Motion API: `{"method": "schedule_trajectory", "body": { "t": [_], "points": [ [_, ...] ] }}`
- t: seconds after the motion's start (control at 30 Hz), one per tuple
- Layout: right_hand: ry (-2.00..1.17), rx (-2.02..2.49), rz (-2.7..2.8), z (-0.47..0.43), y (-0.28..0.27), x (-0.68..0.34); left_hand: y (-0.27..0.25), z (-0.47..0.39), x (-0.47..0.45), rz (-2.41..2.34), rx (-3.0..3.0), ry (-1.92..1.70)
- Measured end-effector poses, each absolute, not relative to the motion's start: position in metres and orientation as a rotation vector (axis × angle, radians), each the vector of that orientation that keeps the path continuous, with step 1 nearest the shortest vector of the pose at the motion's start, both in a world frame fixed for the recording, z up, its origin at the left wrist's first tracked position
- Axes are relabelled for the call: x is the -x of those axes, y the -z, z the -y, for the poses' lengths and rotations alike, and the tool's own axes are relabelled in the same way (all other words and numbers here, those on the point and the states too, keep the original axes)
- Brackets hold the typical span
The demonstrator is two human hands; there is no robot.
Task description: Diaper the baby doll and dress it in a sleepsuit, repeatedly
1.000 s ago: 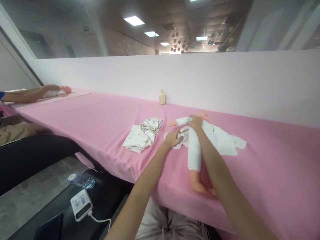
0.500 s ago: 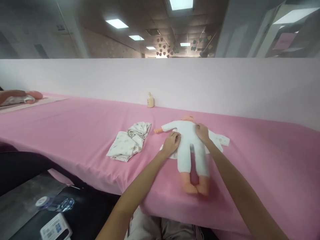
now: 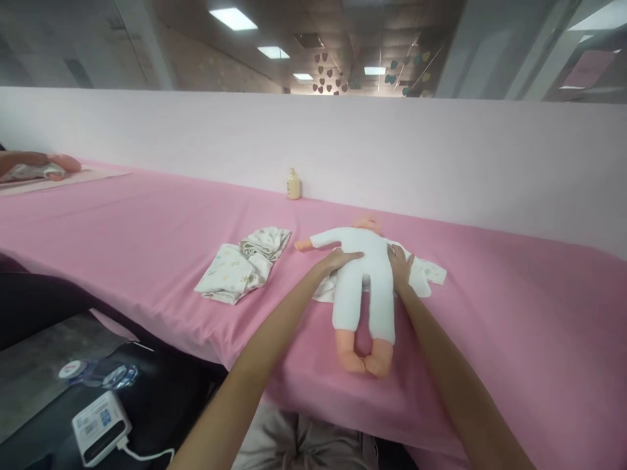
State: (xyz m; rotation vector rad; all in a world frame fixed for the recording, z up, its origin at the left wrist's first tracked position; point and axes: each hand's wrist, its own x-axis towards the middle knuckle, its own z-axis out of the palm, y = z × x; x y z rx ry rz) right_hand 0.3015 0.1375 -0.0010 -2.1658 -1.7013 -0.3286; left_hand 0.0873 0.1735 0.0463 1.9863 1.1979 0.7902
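A baby doll [image 3: 366, 261] with a white cloth body lies on its back, its feet toward me. Under it is spread a white printed garment [image 3: 420, 279], one sleeve showing at the right. My left hand [image 3: 339, 260] grips the doll's side at the waist, thumb across the belly and the other fingers hidden beneath. On the opposite side, my right hand [image 3: 400, 267] holds the torso, with part of its fingers out of sight. The doll's arm on the left sticks out sideways; the other arm is hidden.
Folded printed cloths [image 3: 240, 267] lie left of the doll on the pink-covered table [image 3: 161, 228]. A pump bottle [image 3: 293, 185] stands by the wall. Another person's arm [image 3: 22, 158] touches a doll at far left. A black seat holds a plastic bottle [image 3: 100, 373] and a white device [image 3: 102, 427].
My left thumb has moved onto the doll's belly. My right hand has gone from the chest down to its side. The doll appears slightly farther left as the view shifts.
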Motion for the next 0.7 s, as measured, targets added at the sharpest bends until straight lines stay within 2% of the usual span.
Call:
{"method": "schedule_trajectory", "body": {
  "t": [0.1,0.6,0.7],
  "points": [
    [0.363,2.203,1.692,-0.137,0.001,-0.301,-0.046,-0.179,-0.093,-1.106,-1.825,-0.715],
    [0.524,2.264,1.317,-0.142,0.013,-0.303,-0.046,-0.16,-0.08,-0.776,-1.228,-1.039],
    [0.469,2.303,1.212,-0.143,0.016,-0.309,-0.048,-0.163,-0.067,-0.753,-1.175,-1.081]
  ]
}}
